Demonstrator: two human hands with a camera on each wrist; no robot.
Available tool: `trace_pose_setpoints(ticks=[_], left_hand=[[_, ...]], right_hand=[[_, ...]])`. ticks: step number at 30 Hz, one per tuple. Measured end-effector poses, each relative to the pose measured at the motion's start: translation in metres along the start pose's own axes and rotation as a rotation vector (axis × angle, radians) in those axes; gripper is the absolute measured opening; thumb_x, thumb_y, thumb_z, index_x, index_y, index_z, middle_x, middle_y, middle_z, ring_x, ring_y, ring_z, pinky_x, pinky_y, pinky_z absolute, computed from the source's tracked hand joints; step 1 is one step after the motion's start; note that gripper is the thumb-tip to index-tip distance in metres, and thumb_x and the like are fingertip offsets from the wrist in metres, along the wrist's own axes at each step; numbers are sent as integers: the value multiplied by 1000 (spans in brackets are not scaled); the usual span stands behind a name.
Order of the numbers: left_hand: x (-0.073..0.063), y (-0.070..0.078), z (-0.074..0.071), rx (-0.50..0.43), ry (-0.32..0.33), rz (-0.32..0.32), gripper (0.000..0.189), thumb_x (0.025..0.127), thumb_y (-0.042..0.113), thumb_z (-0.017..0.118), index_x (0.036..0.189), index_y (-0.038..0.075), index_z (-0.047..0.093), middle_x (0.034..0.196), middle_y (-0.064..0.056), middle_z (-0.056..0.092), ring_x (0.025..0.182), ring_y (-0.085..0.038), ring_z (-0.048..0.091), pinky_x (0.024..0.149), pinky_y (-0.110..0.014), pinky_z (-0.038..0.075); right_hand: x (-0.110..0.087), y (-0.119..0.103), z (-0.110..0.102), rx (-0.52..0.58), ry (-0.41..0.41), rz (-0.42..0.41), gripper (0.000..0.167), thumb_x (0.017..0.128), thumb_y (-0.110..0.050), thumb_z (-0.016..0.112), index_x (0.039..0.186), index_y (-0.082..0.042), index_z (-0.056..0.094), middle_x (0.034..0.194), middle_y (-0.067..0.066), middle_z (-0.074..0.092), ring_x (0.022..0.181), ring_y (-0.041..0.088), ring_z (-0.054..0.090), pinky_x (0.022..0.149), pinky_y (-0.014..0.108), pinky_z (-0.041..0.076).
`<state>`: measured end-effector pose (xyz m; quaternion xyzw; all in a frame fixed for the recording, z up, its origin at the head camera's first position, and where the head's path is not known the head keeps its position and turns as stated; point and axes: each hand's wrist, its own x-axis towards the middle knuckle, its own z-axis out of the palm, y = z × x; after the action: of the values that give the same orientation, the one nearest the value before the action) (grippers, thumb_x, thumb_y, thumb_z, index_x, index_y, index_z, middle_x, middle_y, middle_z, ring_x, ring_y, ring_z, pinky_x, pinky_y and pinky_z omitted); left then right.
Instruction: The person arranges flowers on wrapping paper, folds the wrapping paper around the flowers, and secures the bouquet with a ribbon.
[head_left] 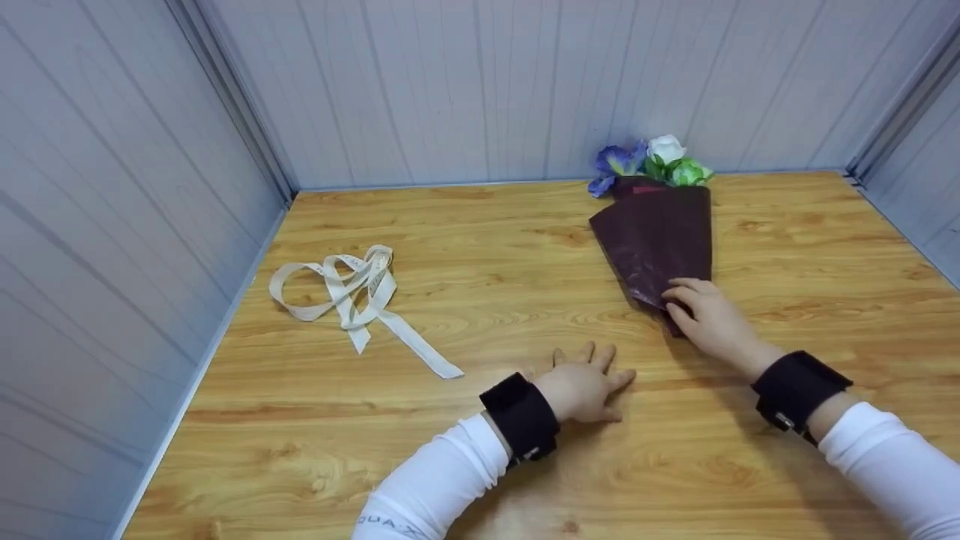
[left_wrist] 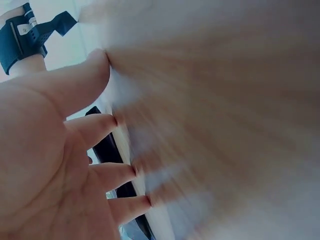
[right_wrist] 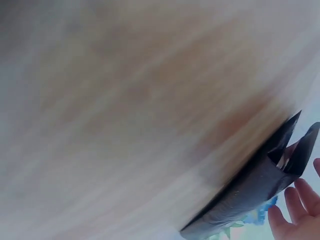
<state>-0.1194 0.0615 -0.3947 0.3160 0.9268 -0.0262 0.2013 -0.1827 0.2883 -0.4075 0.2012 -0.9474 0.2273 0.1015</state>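
Note:
A small bouquet in dark maroon wrapping paper (head_left: 660,240) lies on the wooden table at the back right. Purple, white and green flowers (head_left: 667,159) stick out of its far end. My right hand (head_left: 712,322) is at the narrow lower end, fingers loosely bent and fingertips at the paper's right side. In the right wrist view those fingers (right_wrist: 301,202) look relaxed beside the paper's folded end (right_wrist: 290,155). My left hand (head_left: 581,386) rests palm down with spread fingertips on the table. Nothing is under its palm in the left wrist view.
A loosely looped cream ribbon (head_left: 352,289) with print on it lies on the left part of the table (head_left: 480,247). Pale panelled walls (head_left: 450,90) stand behind the table and on both sides. The flowers reach close to the back wall.

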Motion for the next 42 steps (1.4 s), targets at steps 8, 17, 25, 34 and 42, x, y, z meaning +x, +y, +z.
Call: trace_pose_setpoints(ticks=[8,17,25,34,42], left_hand=[[-10,-17,-6,5,114,10,47,95,49,48,135,23,52,136,-5,51,127,-26,47,106,-44,37],[-29,-43,-12,-91,169,29,49,98,44,45,134,12,52,129,-7,60,122,-22,54,100,-38,44],[-68,-109,-17,-438,255,-162,57,98,44,44,146,14,36,145,-10,44,131,-28,45,110,-43,31],[-91,-176,-9,-471,298,-269,49,100,26,45,143,3,39,145,-17,43,133,-33,40,111,-46,30],[-89,-199,15,-325,298,-311,42,86,-8,51,126,4,57,132,-25,52,125,-42,45,102,-51,39]], right_hand=[[-2,-16,4,15,-44,-49,23,94,-7,54,112,4,64,129,26,52,121,43,45,100,55,36],[-2,-32,13,46,-31,-108,18,92,-5,57,106,2,67,128,24,54,119,40,48,95,51,42],[-2,-38,16,45,-21,-146,15,90,-3,59,102,1,68,125,24,55,118,41,50,95,52,42],[-1,-40,14,52,-76,-114,16,90,-3,59,103,2,68,128,25,54,121,43,48,97,53,40],[-2,-38,17,52,-135,-124,17,92,-4,57,104,1,67,129,25,53,120,42,50,95,51,43]])
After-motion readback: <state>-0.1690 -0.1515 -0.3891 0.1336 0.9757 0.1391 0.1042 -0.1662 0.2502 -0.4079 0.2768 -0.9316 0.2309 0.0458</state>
